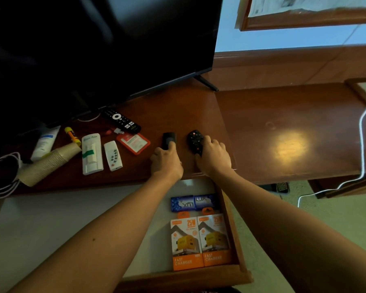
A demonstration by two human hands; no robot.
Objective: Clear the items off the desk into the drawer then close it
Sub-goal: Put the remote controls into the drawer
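On the left of the desk [178, 106] the cups [49, 160], white remotes [92, 154] and red card [133, 142] await clearing. Our left hand [166, 160] closes on a small black device [168, 140], seemingly gripped. Our right hand [213, 154] clamps the round remote [194, 140], both poised above the open drawer [230, 208] nearby.

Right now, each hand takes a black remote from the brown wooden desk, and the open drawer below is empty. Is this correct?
Not quite. In the head view the open wooden drawer holds two orange charger boxes and two blue soap packs. The rest stands: left hand and right hand each take a black remote.
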